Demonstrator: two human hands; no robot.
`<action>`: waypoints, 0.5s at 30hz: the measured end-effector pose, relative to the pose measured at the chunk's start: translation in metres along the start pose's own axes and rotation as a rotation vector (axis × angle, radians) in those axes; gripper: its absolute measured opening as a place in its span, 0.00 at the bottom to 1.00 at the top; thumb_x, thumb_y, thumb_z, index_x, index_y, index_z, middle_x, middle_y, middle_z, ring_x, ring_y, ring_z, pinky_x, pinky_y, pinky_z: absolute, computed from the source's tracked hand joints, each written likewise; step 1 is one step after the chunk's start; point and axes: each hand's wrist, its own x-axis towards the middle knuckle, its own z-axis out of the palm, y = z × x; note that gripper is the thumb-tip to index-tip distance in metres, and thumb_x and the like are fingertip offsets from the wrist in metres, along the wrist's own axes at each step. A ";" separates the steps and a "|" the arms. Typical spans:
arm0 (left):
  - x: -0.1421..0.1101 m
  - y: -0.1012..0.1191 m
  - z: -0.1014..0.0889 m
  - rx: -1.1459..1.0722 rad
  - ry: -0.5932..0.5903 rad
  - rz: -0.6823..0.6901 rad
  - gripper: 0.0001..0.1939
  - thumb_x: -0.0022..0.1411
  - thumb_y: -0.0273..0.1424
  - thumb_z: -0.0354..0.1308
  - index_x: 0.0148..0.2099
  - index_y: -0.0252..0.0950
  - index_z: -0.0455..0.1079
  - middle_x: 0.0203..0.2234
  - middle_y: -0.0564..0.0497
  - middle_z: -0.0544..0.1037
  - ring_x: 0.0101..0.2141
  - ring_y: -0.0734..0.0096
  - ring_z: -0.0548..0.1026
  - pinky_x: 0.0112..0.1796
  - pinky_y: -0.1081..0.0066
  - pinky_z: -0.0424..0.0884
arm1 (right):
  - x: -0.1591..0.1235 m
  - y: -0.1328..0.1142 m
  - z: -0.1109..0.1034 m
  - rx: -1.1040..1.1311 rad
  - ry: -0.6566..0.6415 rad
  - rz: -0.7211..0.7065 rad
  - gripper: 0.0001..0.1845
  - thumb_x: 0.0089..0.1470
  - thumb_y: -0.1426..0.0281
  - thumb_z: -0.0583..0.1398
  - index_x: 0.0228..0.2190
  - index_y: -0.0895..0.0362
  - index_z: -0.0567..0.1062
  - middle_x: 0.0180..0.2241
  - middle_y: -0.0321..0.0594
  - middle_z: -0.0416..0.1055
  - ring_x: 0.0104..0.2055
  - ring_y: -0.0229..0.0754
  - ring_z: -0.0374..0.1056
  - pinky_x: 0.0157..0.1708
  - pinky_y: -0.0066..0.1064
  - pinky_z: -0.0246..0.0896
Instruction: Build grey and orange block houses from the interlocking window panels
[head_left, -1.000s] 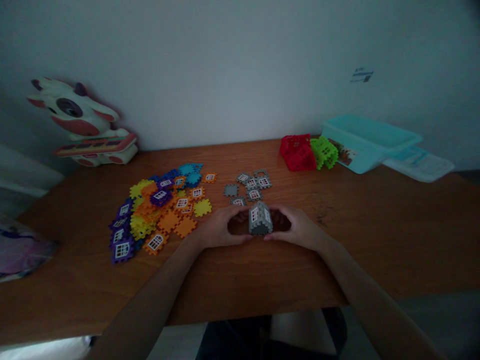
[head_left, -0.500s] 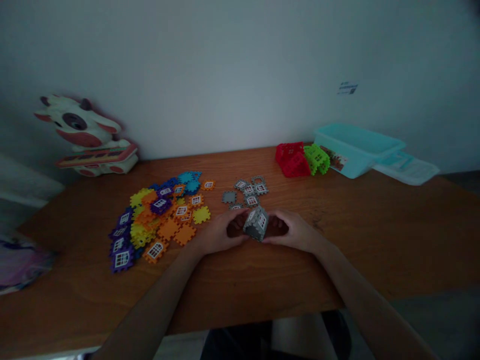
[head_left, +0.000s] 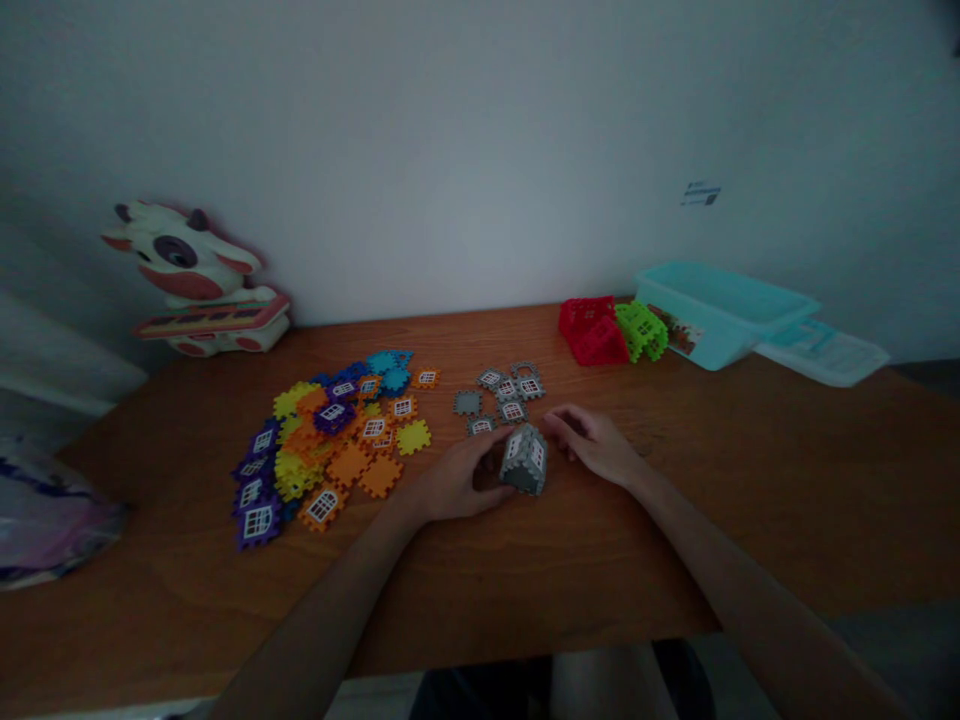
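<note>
A small grey house [head_left: 524, 461] built of interlocking tiles with white windows stands on the wooden table [head_left: 480, 580]. My left hand [head_left: 459, 480] grips its left side with curled fingers. My right hand [head_left: 592, 444] lies just right of the house, off it, fingers loosely extended and holding nothing. Several loose grey tiles [head_left: 501, 390] lie just behind the house.
A heap of yellow, orange, purple and blue tiles [head_left: 330, 440] lies at the left. A red house [head_left: 592, 330] and a green house [head_left: 643, 331] stand at the back right beside a turquoise box [head_left: 720, 312] and its lid [head_left: 823, 350]. A cow toy [head_left: 199, 285] sits back left.
My right hand has let go of the grey house and moved away to the right. The left hand keeps hold of it. The view shifted slightly.
</note>
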 end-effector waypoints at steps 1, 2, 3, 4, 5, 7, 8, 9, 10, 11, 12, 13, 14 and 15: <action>0.000 0.000 -0.001 -0.004 -0.002 0.001 0.41 0.58 0.34 0.67 0.70 0.40 0.55 0.51 0.44 0.77 0.44 0.61 0.77 0.46 0.62 0.75 | 0.005 -0.001 0.001 -0.076 -0.016 -0.034 0.25 0.63 0.47 0.55 0.38 0.56 0.78 0.31 0.41 0.77 0.28 0.41 0.69 0.28 0.32 0.64; 0.001 0.001 -0.002 -0.005 -0.004 -0.002 0.41 0.58 0.34 0.68 0.69 0.41 0.56 0.50 0.45 0.77 0.44 0.61 0.76 0.45 0.63 0.75 | 0.011 -0.001 0.003 -0.142 -0.024 -0.075 0.24 0.63 0.49 0.56 0.39 0.56 0.78 0.31 0.40 0.77 0.28 0.41 0.69 0.28 0.32 0.63; 0.001 0.001 -0.003 -0.003 -0.006 -0.011 0.39 0.57 0.35 0.68 0.68 0.41 0.58 0.49 0.45 0.77 0.43 0.61 0.76 0.44 0.63 0.75 | 0.016 -0.001 0.004 -0.193 -0.026 -0.110 0.22 0.63 0.50 0.57 0.39 0.56 0.78 0.30 0.40 0.77 0.28 0.41 0.69 0.29 0.31 0.62; 0.002 0.002 -0.004 0.005 -0.007 -0.025 0.38 0.57 0.36 0.69 0.66 0.40 0.60 0.48 0.46 0.77 0.42 0.62 0.76 0.43 0.64 0.75 | 0.021 -0.001 0.006 -0.229 -0.024 -0.130 0.21 0.63 0.51 0.57 0.41 0.56 0.78 0.29 0.39 0.77 0.28 0.41 0.69 0.29 0.31 0.62; 0.002 0.002 -0.004 0.018 -0.008 -0.039 0.36 0.56 0.38 0.70 0.64 0.40 0.63 0.46 0.46 0.77 0.41 0.62 0.76 0.42 0.64 0.74 | 0.025 0.000 0.007 -0.260 -0.020 -0.141 0.21 0.64 0.53 0.58 0.43 0.56 0.78 0.28 0.39 0.77 0.28 0.41 0.69 0.29 0.31 0.61; 0.003 0.003 -0.006 0.042 -0.015 -0.062 0.33 0.56 0.40 0.70 0.60 0.39 0.66 0.42 0.47 0.77 0.38 0.63 0.75 0.40 0.65 0.74 | 0.029 0.001 0.010 -0.311 -0.008 -0.170 0.21 0.64 0.54 0.58 0.47 0.57 0.77 0.30 0.40 0.78 0.28 0.41 0.70 0.30 0.32 0.63; 0.003 0.003 -0.006 0.047 -0.020 -0.066 0.32 0.56 0.41 0.70 0.59 0.39 0.67 0.42 0.48 0.77 0.38 0.63 0.75 0.39 0.65 0.74 | 0.029 0.002 0.011 -0.331 -0.004 -0.199 0.21 0.65 0.55 0.58 0.48 0.57 0.77 0.34 0.42 0.80 0.30 0.42 0.71 0.33 0.33 0.64; 0.003 0.002 -0.006 0.049 -0.027 -0.069 0.31 0.56 0.42 0.70 0.59 0.39 0.67 0.42 0.48 0.76 0.38 0.63 0.75 0.40 0.65 0.74 | 0.028 0.002 0.012 -0.347 -0.004 -0.234 0.20 0.65 0.57 0.57 0.50 0.56 0.77 0.38 0.43 0.80 0.33 0.43 0.72 0.35 0.34 0.65; 0.003 0.002 -0.005 0.051 -0.034 -0.072 0.31 0.56 0.43 0.70 0.59 0.39 0.67 0.43 0.48 0.76 0.39 0.63 0.75 0.40 0.65 0.74 | 0.025 0.002 0.013 -0.362 -0.008 -0.270 0.20 0.66 0.58 0.57 0.52 0.55 0.76 0.42 0.44 0.80 0.36 0.44 0.74 0.38 0.35 0.67; 0.003 0.001 -0.005 0.055 -0.038 -0.076 0.32 0.56 0.44 0.70 0.59 0.39 0.67 0.43 0.48 0.76 0.40 0.62 0.75 0.41 0.64 0.74 | 0.023 0.002 0.014 -0.381 -0.013 -0.303 0.20 0.66 0.59 0.56 0.54 0.54 0.76 0.45 0.45 0.79 0.39 0.44 0.74 0.41 0.36 0.67; 0.002 0.000 -0.004 0.065 -0.036 -0.078 0.33 0.55 0.45 0.70 0.59 0.40 0.67 0.45 0.47 0.77 0.41 0.61 0.76 0.43 0.63 0.74 | 0.020 0.002 0.015 -0.412 -0.021 -0.330 0.20 0.66 0.61 0.56 0.55 0.54 0.75 0.48 0.46 0.78 0.41 0.45 0.74 0.43 0.37 0.68; 0.001 -0.002 -0.004 0.082 -0.029 -0.074 0.35 0.54 0.47 0.71 0.59 0.40 0.67 0.46 0.47 0.76 0.44 0.59 0.76 0.46 0.61 0.74 | 0.018 0.001 0.015 -0.455 -0.029 -0.352 0.19 0.66 0.62 0.56 0.55 0.53 0.75 0.49 0.47 0.78 0.43 0.46 0.74 0.44 0.38 0.68; 0.000 -0.004 -0.004 0.108 -0.018 -0.063 0.38 0.52 0.48 0.72 0.60 0.40 0.66 0.49 0.46 0.76 0.47 0.57 0.75 0.49 0.58 0.73 | 0.016 0.001 0.015 -0.504 -0.035 -0.368 0.19 0.66 0.64 0.56 0.55 0.53 0.76 0.48 0.48 0.77 0.44 0.48 0.74 0.45 0.39 0.68; -0.001 -0.006 -0.004 0.144 -0.005 -0.041 0.41 0.50 0.50 0.72 0.61 0.41 0.65 0.53 0.44 0.75 0.50 0.54 0.74 0.52 0.56 0.72 | 0.014 0.001 0.015 -0.552 -0.036 -0.381 0.19 0.66 0.64 0.56 0.54 0.54 0.76 0.47 0.48 0.77 0.45 0.49 0.74 0.45 0.40 0.68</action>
